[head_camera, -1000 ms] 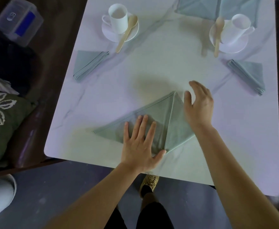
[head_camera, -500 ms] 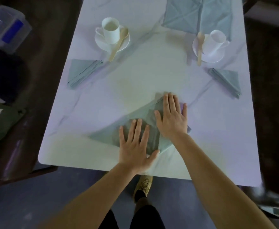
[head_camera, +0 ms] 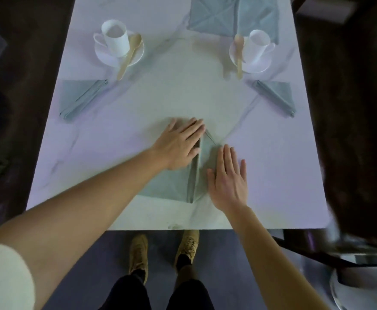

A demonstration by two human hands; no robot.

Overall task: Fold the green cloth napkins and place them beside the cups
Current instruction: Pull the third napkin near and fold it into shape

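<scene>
A person standing at the near edge of a white marble-veined table [head_camera: 171,95] presses both hands flat on a pale grey-green cloth napkin [head_camera: 169,186] lying at the middle of the table's near side. The left hand [head_camera: 178,144] lies palm down across the cloth's far part, fingers straight and held close together, their tips at the cloth's pointed far end. The right hand [head_camera: 227,182] rests palm down on the cloth's right edge, fingers straight and slightly fanned, its outer fingers over bare tabletop.

The cloth is partly folded. A straight ridge runs between the two hands, from the far tip down to a sharp near corner, with a darker shadowed strip along it. A broad flat panel spreads left beneath the left forearm.

Farther back, a white cup [head_camera: 115,39] on a saucer [head_camera: 107,58] with a wooden spoon [head_camera: 130,54] stands at the left. A folded triangular napkin [head_camera: 80,97] lies just on its near side. At the right, a second cup [head_camera: 257,44], its saucer [head_camera: 262,66] and another wooden spoon [head_camera: 239,57] stand with a second folded napkin [head_camera: 276,96] near them. An unfolded creased napkin [head_camera: 216,16] lies flat at the table's far edge, behind the second cup. Tan shoes [head_camera: 139,253] show on the floor below.
</scene>
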